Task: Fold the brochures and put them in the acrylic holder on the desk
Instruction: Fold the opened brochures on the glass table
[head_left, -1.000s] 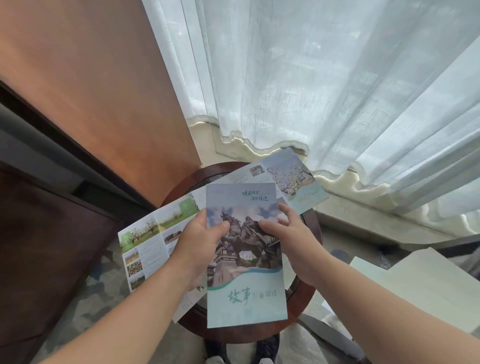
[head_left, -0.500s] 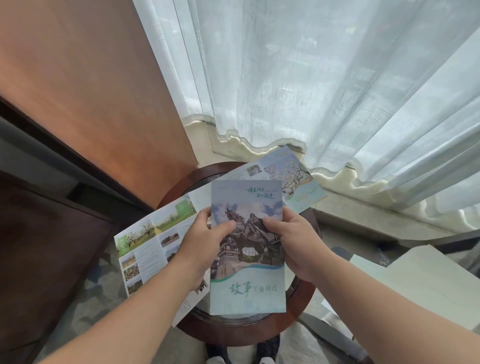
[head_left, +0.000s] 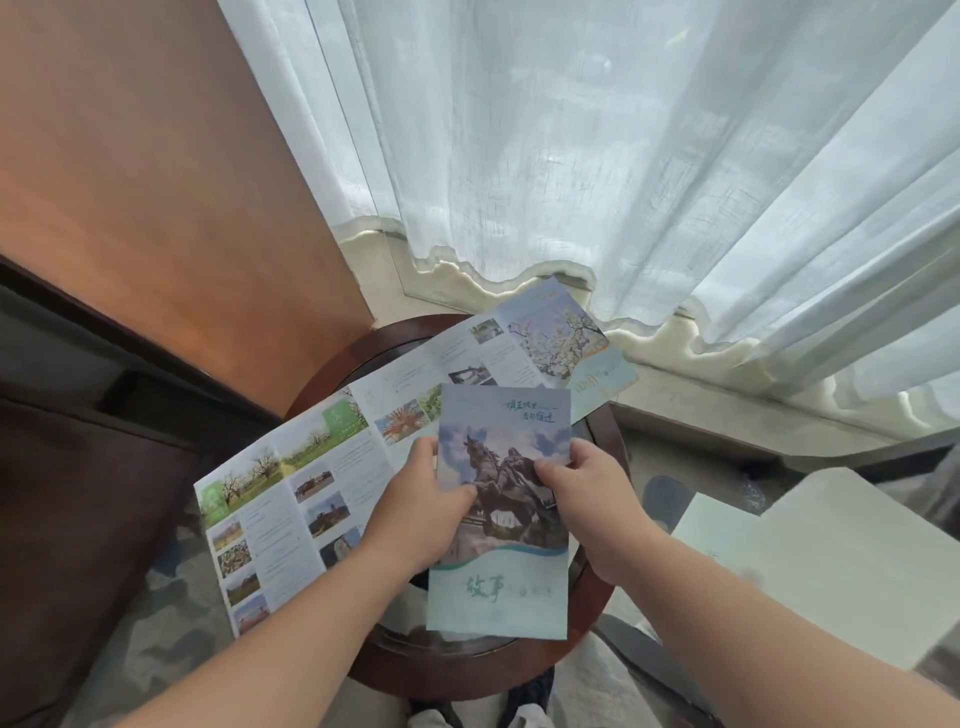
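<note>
Round dark-wood side table (head_left: 467, 670), lower centre of frame, is the work surface. Folded brochure (head_left: 496, 587) is held over it, cover up: horse-and-rider statue photo, teal band with Chinese characters along the bottom. Left hand (head_left: 415, 514) pinches its left edge, thumb on the cover, fingers behind. Right hand (head_left: 592, 499) pinches the right edge the same way, so both hands are closed on it. Under it, a second brochure (head_left: 311, 493) lies fully unfolded across the table, running from lower left to upper right, with both ends overhanging the rim; its panels show tree and landscape photos plus text. Acrylic holder is not in frame. Sheer white curtain (head_left: 623, 156) fills the top and right, hem bunched on a pale ledge behind the table. Brown wood panel (head_left: 156, 208) upper left, dark furniture (head_left: 78, 493) below it. Pale flat slab (head_left: 831, 561) at right edge, can't tell what it is. Patterned carpet (head_left: 171, 597) lower left.
</note>
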